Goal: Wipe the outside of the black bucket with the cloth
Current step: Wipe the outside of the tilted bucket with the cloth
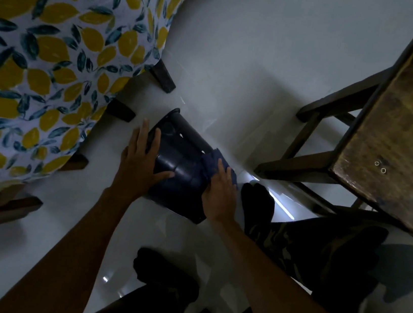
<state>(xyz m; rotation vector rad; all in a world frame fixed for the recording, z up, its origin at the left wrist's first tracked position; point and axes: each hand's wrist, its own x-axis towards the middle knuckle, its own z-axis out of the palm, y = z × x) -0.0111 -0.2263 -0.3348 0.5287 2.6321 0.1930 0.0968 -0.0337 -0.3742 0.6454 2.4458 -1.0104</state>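
Note:
The black bucket (183, 163) lies tilted on its side on the white floor, with its round end facing away to the upper left. My left hand (143, 163) rests flat on the bucket's left side, fingers spread over the wall and far rim, steadying it. My right hand (220, 192) presses a dark blue cloth (212, 161) against the bucket's right outer wall. The cloth sticks out beyond my fingertips. The bucket's underside is hidden.
A table under a lemon-print cloth (55, 55) fills the left, with dark legs (163, 76) close to the bucket. A wooden stool (404, 118) stands at the right. My legs in camouflage trousers (319, 249) and dark socks (257, 200) flank the bucket.

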